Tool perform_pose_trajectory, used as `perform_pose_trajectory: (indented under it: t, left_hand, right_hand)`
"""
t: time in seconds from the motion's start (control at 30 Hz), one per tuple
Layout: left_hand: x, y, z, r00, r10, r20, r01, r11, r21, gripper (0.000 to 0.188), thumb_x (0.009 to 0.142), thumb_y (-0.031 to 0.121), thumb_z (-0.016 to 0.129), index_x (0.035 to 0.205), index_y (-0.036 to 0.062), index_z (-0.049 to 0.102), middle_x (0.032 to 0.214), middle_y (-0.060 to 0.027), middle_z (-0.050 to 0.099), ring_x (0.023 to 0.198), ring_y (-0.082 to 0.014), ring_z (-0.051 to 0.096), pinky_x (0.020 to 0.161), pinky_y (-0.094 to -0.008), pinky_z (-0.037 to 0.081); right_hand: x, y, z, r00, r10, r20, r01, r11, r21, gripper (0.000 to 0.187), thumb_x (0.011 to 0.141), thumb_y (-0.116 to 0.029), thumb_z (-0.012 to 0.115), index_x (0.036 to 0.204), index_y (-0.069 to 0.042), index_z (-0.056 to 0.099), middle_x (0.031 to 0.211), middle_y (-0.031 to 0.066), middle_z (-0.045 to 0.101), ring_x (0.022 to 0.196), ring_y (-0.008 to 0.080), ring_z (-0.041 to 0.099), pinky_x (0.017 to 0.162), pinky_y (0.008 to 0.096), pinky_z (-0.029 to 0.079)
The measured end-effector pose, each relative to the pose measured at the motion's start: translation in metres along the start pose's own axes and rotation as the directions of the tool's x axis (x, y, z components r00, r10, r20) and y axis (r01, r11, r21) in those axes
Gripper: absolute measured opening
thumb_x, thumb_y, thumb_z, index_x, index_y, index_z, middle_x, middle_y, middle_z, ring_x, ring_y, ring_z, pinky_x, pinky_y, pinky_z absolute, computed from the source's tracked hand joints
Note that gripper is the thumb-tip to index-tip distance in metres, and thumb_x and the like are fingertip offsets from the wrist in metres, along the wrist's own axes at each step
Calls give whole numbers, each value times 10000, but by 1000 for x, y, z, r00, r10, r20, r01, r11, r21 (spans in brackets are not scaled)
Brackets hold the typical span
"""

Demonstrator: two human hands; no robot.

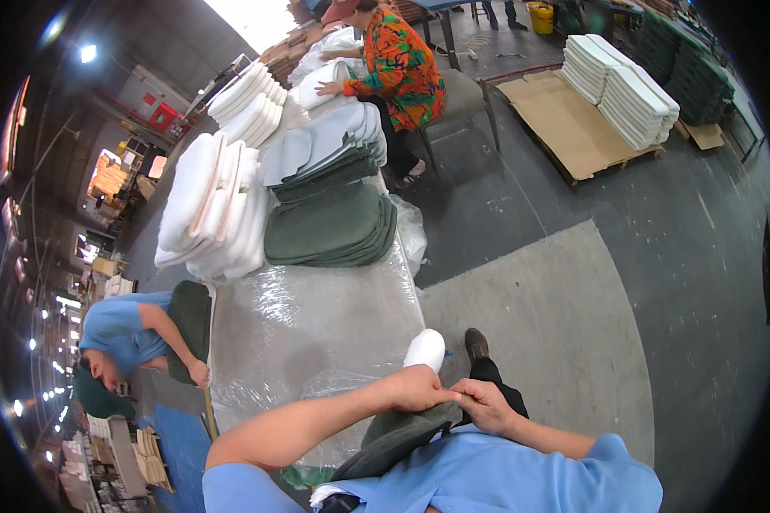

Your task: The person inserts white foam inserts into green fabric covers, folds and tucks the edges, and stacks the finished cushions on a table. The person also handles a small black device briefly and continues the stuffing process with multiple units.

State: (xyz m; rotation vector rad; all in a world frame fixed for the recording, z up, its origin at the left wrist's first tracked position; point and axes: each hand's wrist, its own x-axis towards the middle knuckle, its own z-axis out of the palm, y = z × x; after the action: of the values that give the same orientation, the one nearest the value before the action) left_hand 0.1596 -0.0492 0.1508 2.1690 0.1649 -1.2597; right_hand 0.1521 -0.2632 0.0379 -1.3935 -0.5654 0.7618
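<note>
Close to my body, over the table's near right corner, both my hands are closed and meet at the fingertips. My left hand [419, 387] pinches the edge of a dark green fabric cover [402, 427]. The same edge is gripped by my right hand [485, 407], just to its right. The cover hangs below my hands against my blue shirt, partly hidden by my left forearm. A white rounded piece of padding [426, 350] shows just beyond my left hand; its lower end is hidden. Whether it sits inside the cover, I cannot tell.
On the plastic-covered table [308, 321] stand stacked dark green covers [329, 227], grey covers [312, 150] and white padding [197, 197]. A co-worker at left [128, 329] handles a green cover. Another person [398, 64] sits at the far end. White stacks [620, 90] rest on a pallet.
</note>
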Motion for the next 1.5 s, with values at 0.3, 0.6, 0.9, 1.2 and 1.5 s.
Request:
perform_pose_trajectory:
  t: [0.3, 0.6, 0.9, 1.2, 1.5]
  left_hand:
    - [-5, -1, 3, 988, 140, -66, -138, 990, 25, 450, 1011, 491, 695, 930, 52, 754, 780, -120, 709, 733, -221, 667, 717, -395, 539]
    - [-2, 13, -9, 986, -69, 150, 92, 984, -152, 513, 1030, 498, 686, 897, 5, 731, 752, -30, 650, 702, -158, 566, 655, -366, 478]
    - [3, -30, 10, 995, 46, 88, 3, 872, -489, 418, 1031, 423, 706, 886, 33, 750, 743, 16, 631, 672, -103, 526, 612, -311, 444]
    - [-26, -4, 6, 823, 356, -443, -314, 934, 169, 242, 965, 292, 726, 953, 51, 756, 864, -212, 722, 811, -427, 694, 724, -480, 541]
    - [-10, -18, -13, 989, -62, 136, 89, 977, -194, 480, 992, 508, 736, 811, 67, 679, 698, 14, 570, 666, -98, 489, 607, -311, 432]
  right_hand:
    - [4, -8, -3, 998, -66, 9, 66, 998, -7, 134, 1063, -151, 664, 1093, -23, 689, 844, 47, 656, 737, 129, 580, 681, 312, 503]
    - [7, -8, -6, 995, -64, 75, 72, 991, -114, 109, 1066, -125, 627, 1083, -29, 675, 793, 91, 645, 687, 160, 588, 643, 336, 505]
    - [7, -12, -4, 996, -2, 91, 10, 995, -95, 159, 1055, -155, 678, 1124, -13, 689, 857, 72, 690, 738, 121, 618, 673, 312, 522]
    - [26, 2, 2, 962, 96, 256, -164, 952, 257, 238, 1068, -240, 690, 1142, -14, 703, 947, -6, 684, 860, 84, 595, 755, 292, 517]
    - [28, -18, 3, 979, -68, 190, 109, 970, -216, 185, 1041, -224, 669, 1059, -40, 685, 958, 133, 663, 880, 311, 673, 770, 401, 544]
